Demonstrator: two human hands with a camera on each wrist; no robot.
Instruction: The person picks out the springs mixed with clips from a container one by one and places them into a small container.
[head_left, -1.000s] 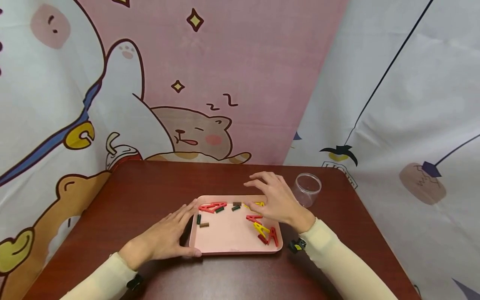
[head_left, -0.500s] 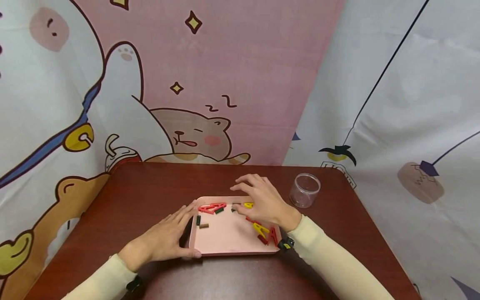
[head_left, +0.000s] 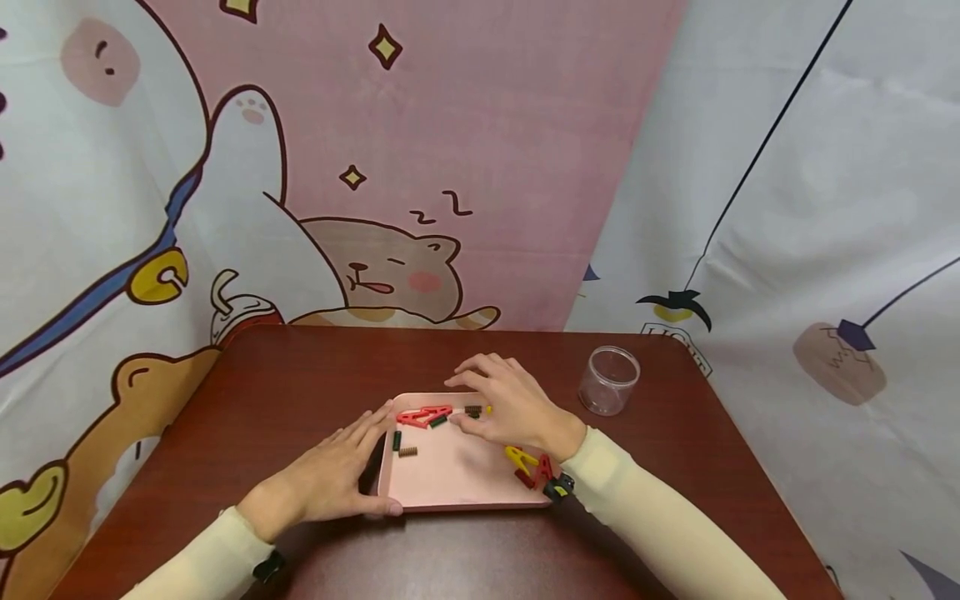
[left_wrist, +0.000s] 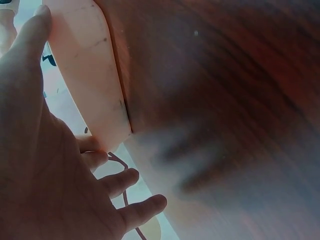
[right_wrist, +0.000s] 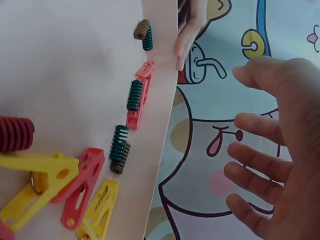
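A shallow pink tray (head_left: 457, 483) holds small clips and coil springs. My left hand (head_left: 322, 471) rests along its left side, fingers straight, with the thumb at the near left corner. Over the tray's far right part hovers my right hand (head_left: 513, 404), fingers spread and holding nothing. Left of it are red clips (head_left: 414, 418) with a green spring (head_left: 438, 422); a brown spring (head_left: 408, 452) lies at the left wall. In the right wrist view, a yellow clip (right_wrist: 50, 172), a red clip (right_wrist: 89, 175) and a dark red spring (right_wrist: 15, 134) lie on the tray.
A clear round jar (head_left: 610, 383) stands on the brown table (head_left: 315, 358), behind and right of the tray. A cartoon-printed cloth (head_left: 510, 167) hangs behind the table's far edge.
My right hand has moved left across the far part of the tray, its fingers staying spread. The jar is fully uncovered now. My left hand has stayed in place.
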